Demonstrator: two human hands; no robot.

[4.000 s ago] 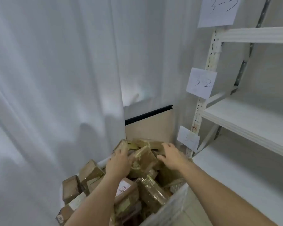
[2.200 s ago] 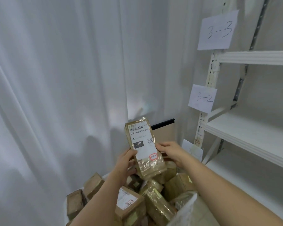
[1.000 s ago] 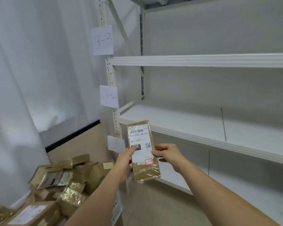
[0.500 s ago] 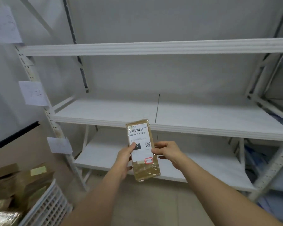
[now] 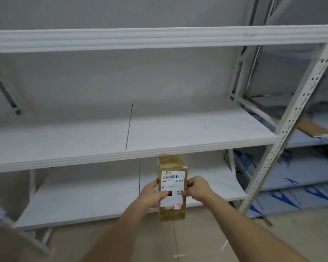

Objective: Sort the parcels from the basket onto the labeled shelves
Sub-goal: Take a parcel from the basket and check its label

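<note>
Head view: parcel (image 5: 172, 188) held upright between both hands, in front of shelving. Left hand (image 5: 152, 193) grips left long edge, thumb pressed on label (image 5: 172, 188). Right hand (image 5: 197, 188) pinches right long edge, thumb on label face. Middle shelf (image 5: 197, 129) above and beyond hands; lower shelf (image 5: 83, 195) behind and below them. Handling estimate: slim tape-wrapped box, likely light and stiff. Glossy tape probably slippery; hold by long edges, not taped face. Small red sticker (image 5: 176, 206) near label bottom, text unreadable.

parcel (image 5: 172, 188) white label (image 5: 172, 187) w/ barcode, "010-010-L30-551", QR code, red-edged sticker (image 5: 177, 206) unreadable
</note>
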